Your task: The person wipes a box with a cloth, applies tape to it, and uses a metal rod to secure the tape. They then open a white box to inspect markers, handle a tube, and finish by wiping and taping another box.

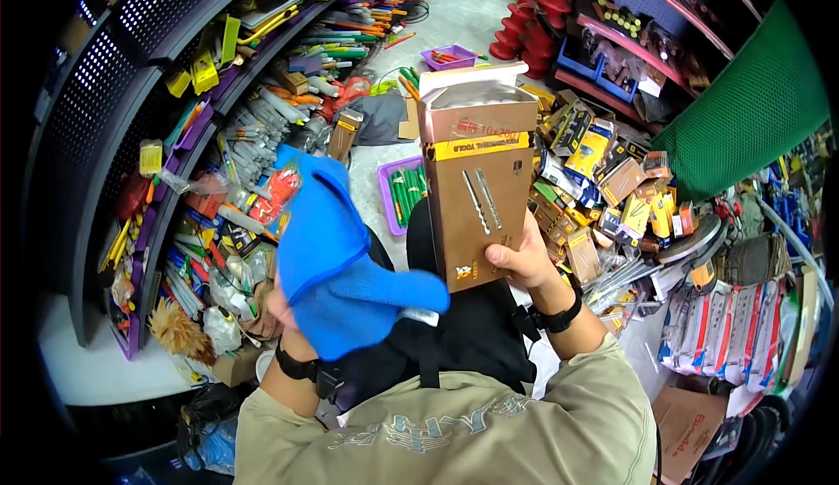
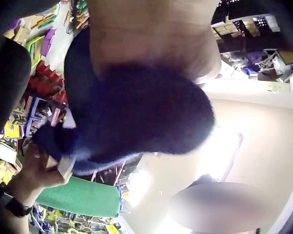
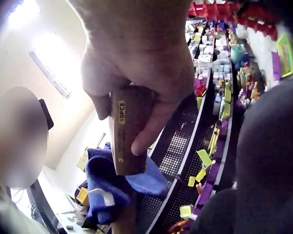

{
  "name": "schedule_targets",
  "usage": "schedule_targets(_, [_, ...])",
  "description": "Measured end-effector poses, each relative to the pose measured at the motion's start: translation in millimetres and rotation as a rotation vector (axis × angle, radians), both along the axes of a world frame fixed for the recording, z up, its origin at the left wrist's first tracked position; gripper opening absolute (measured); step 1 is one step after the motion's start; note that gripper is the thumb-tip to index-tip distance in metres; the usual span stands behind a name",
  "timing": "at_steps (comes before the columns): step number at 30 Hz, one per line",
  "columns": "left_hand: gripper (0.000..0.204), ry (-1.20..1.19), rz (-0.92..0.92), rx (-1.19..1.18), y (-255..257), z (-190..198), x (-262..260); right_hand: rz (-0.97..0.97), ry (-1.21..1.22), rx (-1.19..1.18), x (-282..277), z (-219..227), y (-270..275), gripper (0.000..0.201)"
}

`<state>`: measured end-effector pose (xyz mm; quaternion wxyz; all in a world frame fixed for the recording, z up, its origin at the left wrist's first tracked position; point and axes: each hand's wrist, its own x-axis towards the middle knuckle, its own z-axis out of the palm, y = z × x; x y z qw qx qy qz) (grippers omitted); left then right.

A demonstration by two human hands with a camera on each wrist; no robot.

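Note:
A brown cardboard box (image 1: pixel 481 197) with drill bits printed on its front stands nearly upright, its top flap raised. My right hand (image 1: pixel 528 259) grips its lower right side, thumb on the front face. From the right wrist view, the fingers and thumb of that hand (image 3: pixel 136 73) straddle the narrow end of the box (image 3: pixel 132 136). A blue cloth (image 1: pixel 328 258) is in my left hand (image 1: pixel 281 308), left of the box, and covers most of that hand. In the left wrist view the cloth (image 2: pixel 146 112) hides the fingers of the left hand (image 2: pixel 154 39).
Curved dark shelves (image 1: pixel 131 92) with packed tools line the left. Small boxes (image 1: pixel 603 188) lie heaped on the right, beside a green mesh roll (image 1: pixel 752 109). A purple tray (image 1: pixel 384 190) of green items sits on the floor behind the brown box; another purple tray (image 1: pixel 447 57) lies farther back.

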<state>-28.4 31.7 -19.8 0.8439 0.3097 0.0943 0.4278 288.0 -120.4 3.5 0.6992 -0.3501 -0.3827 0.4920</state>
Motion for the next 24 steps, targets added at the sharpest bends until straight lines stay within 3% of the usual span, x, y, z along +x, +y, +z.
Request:
schedule_targets(2, [0.077, -0.024, -0.175, 0.25, 8.2, -16.7, 0.8, 0.044, -0.042, 0.012, -6.8, 10.7, -0.9, 0.089])
schedule_targets(3, [0.086, 0.127, -0.074, -0.266, -7.8, 24.2, 23.1, 0.058, -0.083, 0.014, -9.8, 15.6, -0.8, 0.09])
schedule_targets(4, [0.09, -0.138, -0.046, 0.325, -8.1, 43.8, 54.8, 0.069, -0.089, 0.01, -12.9, 17.8, -0.2, 0.09])
schedule_targets(6, [0.091, 0.235, 0.192, 0.391, -22.1, 69.1, 74.4, 0.069, -0.186, 0.009, -19.4, 19.8, 0.6, 0.09])
schedule_targets(11, [0.099, 0.182, 0.192, 0.53, -32.3, 64.6, 107.2, 0.131, -0.295, -0.008, -25.6, 11.6, 2.8, 0.086])
schedule_targets(14, [0.094, 0.215, 0.235, 0.577, -35.8, 66.3, 119.3, 0.058, -0.488, 0.011, -17.9, 13.2, 7.5, 0.079])
schedule_targets(16, [0.089, 0.258, 0.246, 0.66, -29.9, 64.8, 123.5, -0.002, -0.853, -0.002, -11.5, 31.3, 9.9, 0.075])
schedule_targets(22, [0.087, 0.292, 0.387, 0.884, -32.6, 52.9, 141.3, -0.159, -0.816, -0.057, 2.9, 42.1, 2.0, 0.071])
schedule_targets(24, [0.084, 0.193, 0.386, 0.917, -31.8, 49.6, 146.1, -0.309, -0.8, 0.103, 3.6, 52.1, 1.3, 0.078])
